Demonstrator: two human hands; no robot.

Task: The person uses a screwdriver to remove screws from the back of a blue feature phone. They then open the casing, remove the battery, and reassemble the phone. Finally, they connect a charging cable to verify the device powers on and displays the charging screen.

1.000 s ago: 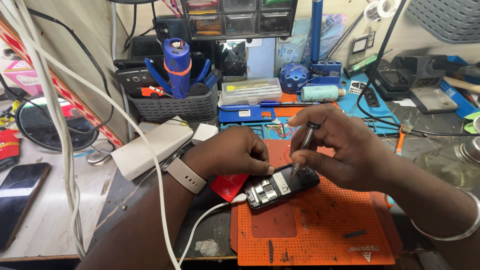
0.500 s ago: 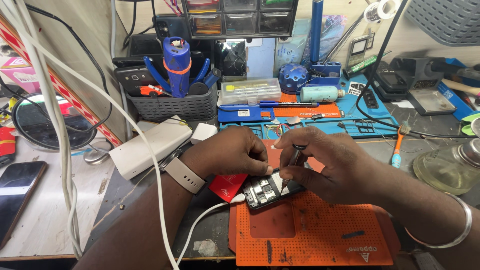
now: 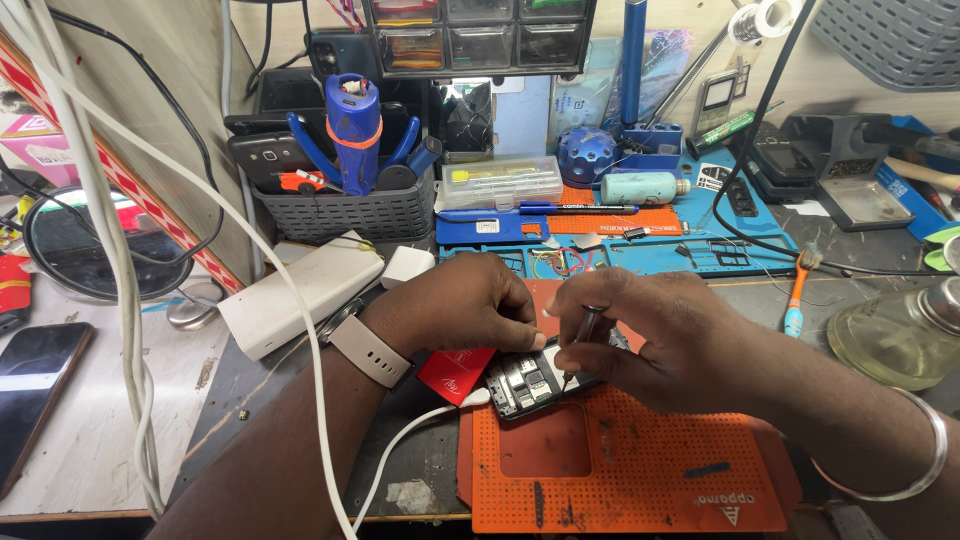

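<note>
Left hand (image 3: 470, 305) clenched, steadying opened phone (image 3: 530, 380) on orange mat (image 3: 640, 470). Right hand (image 3: 655, 335) grasps screwdriver (image 3: 580, 340), tip touching the phone's internals.

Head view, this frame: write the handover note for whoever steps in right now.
Left hand: holds down the top edge of the opened phone, which lies back-off on the orange perforated mat.
Right hand: fingers pinch a small screwdriver, tip down on the phone's exposed board.
A white cable is plugged into the phone's left end; a red card lies under the left hand.
Done: back cover is off.
Left: the work at the tool tip; whether a screw is there cannot be told.
</note>
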